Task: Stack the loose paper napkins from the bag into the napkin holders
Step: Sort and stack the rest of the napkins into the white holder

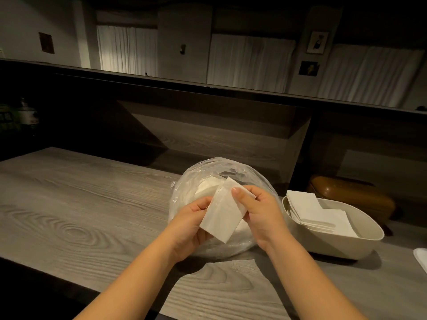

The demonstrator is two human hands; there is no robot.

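Observation:
A clear plastic bag (203, 174) full of white napkins stands on the wooden counter in the middle. Above its front, both hands hold a small stack of folded white napkins (223, 215). My left hand (191, 225) grips the stack's lower left edge. My right hand (261, 213) pinches its upper right side, thumb on top. To the right sits a cream oval napkin holder (369, 229) with a stack of white napkins (316, 211) lying inside it.
A brown rounded lid or box (351, 195) lies behind the holder. The wood-grain counter (80, 204) stretches left. More white paper (421, 257) shows at the right edge. Jars (26, 116) stand in shadow at far left under a dark shelf.

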